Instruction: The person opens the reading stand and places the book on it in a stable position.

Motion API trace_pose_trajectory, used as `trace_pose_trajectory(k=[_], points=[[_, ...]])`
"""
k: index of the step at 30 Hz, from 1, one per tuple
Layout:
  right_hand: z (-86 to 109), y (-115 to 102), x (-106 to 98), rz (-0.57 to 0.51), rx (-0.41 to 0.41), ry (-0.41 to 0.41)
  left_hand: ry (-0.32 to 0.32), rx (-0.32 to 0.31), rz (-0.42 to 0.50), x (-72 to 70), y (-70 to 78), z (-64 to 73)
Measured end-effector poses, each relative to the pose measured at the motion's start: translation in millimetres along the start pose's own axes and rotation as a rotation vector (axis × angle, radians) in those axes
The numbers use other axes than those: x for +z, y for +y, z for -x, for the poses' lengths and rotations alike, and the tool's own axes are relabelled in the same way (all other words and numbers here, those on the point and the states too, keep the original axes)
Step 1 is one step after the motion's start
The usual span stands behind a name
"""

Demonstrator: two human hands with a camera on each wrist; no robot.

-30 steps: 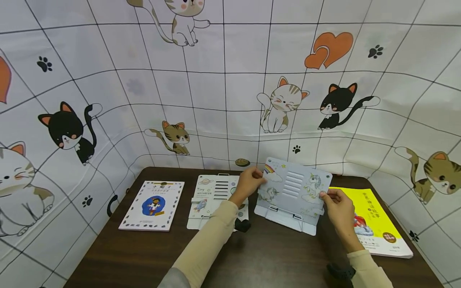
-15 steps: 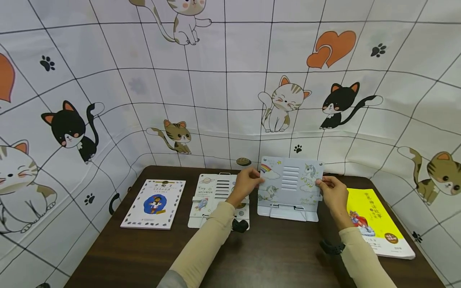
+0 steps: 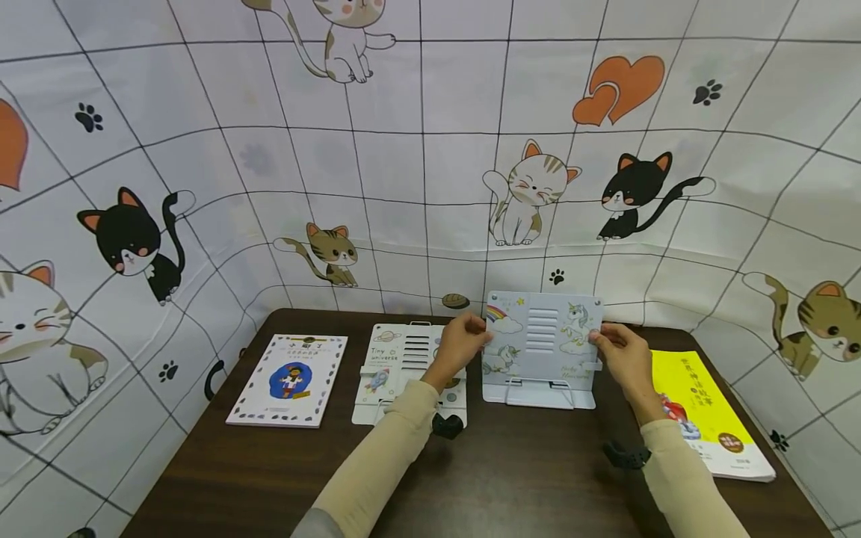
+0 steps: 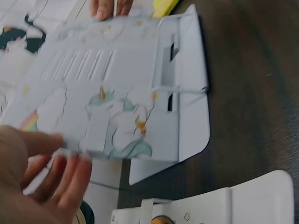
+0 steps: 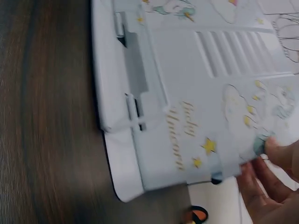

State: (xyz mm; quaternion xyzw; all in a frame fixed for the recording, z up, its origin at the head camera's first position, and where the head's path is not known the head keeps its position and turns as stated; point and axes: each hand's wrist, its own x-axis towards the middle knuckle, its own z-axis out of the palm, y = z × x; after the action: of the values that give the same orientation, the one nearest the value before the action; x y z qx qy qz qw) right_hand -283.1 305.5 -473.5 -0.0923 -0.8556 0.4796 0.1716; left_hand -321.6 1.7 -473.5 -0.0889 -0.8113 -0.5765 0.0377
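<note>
Unicorn book stand (image 3: 542, 351): upright, leaning back, on the counter (image 3: 511, 478). Left hand (image 3: 460, 345) and right hand (image 3: 624, 360) pinch opposite side edges. Risk: uneven release could twist it into the neighbouring space-print stand (image 3: 390, 373).

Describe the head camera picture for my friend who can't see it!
A person's left hand and right hand grip a unicorn stand by its sides at a dark table. To its left are a Tiny universe stand and a white book; to its right is a yellow book.
</note>
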Motion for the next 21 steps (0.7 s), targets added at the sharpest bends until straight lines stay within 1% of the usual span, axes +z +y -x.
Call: trace_pose_trajectory(k=[3, 4, 6, 7, 10, 13, 16, 18, 21], points=[[4.3, 7, -14, 0.080, -0.031, -0.057, 0.089, 0.053, -0.053, 5.1, 3.4, 5.1], [6.0, 11, -19, 0.114, -0.043, -0.064, 0.115, 0.075, -0.066, 7.0, 5.0, 7.5], [9.6, 18, -31, 0.186, -0.052, -0.077, 0.143, 0.126, -0.084, 10.8, 8.8, 13.7], [11.4, 21, -37, 0.216, -0.055, -0.081, 0.140, 0.157, -0.089, 12.9, 10.8, 17.2], [16.4, 30, -57, 0.303, -0.055, -0.084, 0.098, 0.225, -0.104, 20.6, 18.2, 28.8], [19.8, 34, -81, 0.388, -0.050, -0.103, 0.032, 0.248, -0.076, 31.5, 24.6, 39.9], [20.7, 38, -103, 0.467, 0.007, -0.154, -0.039, 0.232, -0.034, 46.0, 27.0, 49.0], [20.5, 44, -116, 0.514, 0.077, -0.209, -0.092, 0.217, -0.018, 55.8, 27.7, 54.3], [20.2, 60, -132, 0.623, 0.154, -0.297, -0.165, 0.186, -0.016, 69.8, 29.8, 63.0]])
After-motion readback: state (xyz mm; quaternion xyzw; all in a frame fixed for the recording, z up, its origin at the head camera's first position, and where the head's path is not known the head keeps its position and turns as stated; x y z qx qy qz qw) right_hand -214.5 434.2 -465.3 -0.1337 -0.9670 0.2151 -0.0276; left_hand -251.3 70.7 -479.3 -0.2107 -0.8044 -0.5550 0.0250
